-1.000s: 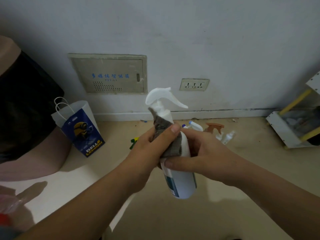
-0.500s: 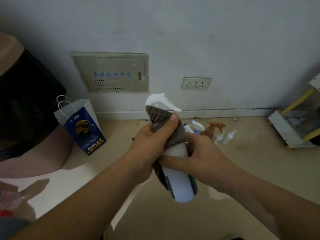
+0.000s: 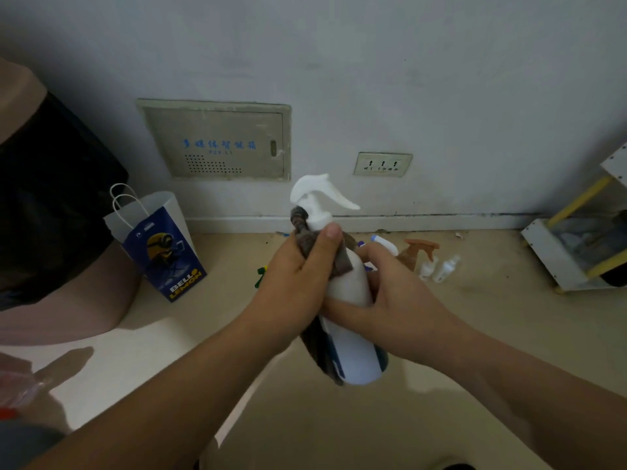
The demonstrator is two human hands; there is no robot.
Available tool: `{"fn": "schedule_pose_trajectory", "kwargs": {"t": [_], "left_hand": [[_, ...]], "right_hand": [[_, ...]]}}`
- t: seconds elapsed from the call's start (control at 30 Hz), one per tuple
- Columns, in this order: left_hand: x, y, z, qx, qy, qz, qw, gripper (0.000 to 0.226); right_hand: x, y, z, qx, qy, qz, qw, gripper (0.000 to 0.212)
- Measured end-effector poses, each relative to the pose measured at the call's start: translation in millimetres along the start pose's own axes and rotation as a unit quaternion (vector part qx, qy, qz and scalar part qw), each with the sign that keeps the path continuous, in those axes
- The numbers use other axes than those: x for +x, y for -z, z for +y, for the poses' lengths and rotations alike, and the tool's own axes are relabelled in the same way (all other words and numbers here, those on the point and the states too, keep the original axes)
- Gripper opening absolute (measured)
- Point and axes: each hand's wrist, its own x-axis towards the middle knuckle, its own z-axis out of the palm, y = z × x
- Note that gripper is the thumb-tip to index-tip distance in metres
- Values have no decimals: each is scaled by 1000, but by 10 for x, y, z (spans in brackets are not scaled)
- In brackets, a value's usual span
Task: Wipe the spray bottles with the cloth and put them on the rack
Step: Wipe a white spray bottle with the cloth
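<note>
A white plastic spray bottle with a blue label (image 3: 358,357) hangs in the air in front of the person, tilted with its trigger head up and away, between both hands. The right hand (image 3: 403,300) curls round the bottle's middle from the side, apparently to steady it while the other hand works. The left hand (image 3: 298,276) clamps a brownish-grey cloth (image 3: 307,237) around the neck and shoulder, thumb pressed on top, so the fabric hugs the curve as it rubs; a loose tail of cloth dangles behind the body. The wiping looks unfinished. More spray bottles (image 3: 420,256) lie on the floor by the wall, and the white rack with yellow posts (image 3: 546,252) stands well apart at the right.
</note>
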Motion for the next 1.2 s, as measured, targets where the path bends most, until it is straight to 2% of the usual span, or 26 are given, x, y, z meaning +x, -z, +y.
{"fn": "schedule_pose_trajectory", "kwargs": {"t": [0.07, 0.17, 0.3, 0.4, 0.5, 0.6, 0.67, 0.73, 0.8, 0.93, 1.07, 1.13, 1.2], "left_hand": [[7, -2, -19, -63, 34, 24, 997, 38], [-86, -96, -157, -138, 107, 4, 985, 40], [-370, -261, -313, -132, 146, -25, 980, 54], [-354, -254, -272, -66, 123, -28, 990, 38], [-97, -79, -100, -101, 104, -5, 989, 31], [-78, -64, -96, -102, 69, -14, 992, 36], [-290, -173, -235, -46, 38, -27, 998, 38], [-546, -297, -435, 8, -12, -74, 997, 60], [-607, -322, -531, 41, -20, -95, 994, 71], [-243, -158, -337, 1, -32, -67, 997, 45], [-155, -130, -220, -3, -48, 6, 999, 37], [-365, -205, -327, 19, -66, -38, 997, 58], [-588, -276, -473, 101, -80, -85, 988, 83]], "right_hand": [[15, -21, -23, 14, 4, 0, 1000, 52], [29, 77, -8, 132, -12, -39, 990, 43], [52, 191, 51, 215, -28, -41, 975, 49], [48, 170, 86, 233, -56, -81, 968, 46], [23, 120, 99, 252, -57, -128, 957, 46], [14, 113, 61, 272, -42, -131, 952, 45], [40, 146, 51, 305, -52, -94, 946, 44], [76, 195, 54, 337, -71, -56, 937, 45], [94, 217, 42, 337, -74, -40, 938, 43], [63, 116, 22, 356, -79, -65, 929, 42], [37, 44, 2, 328, -75, -95, 937, 33], [55, 86, 37, 333, -81, -70, 937, 38], [79, 128, 69, 349, -101, -44, 931, 41]]}}
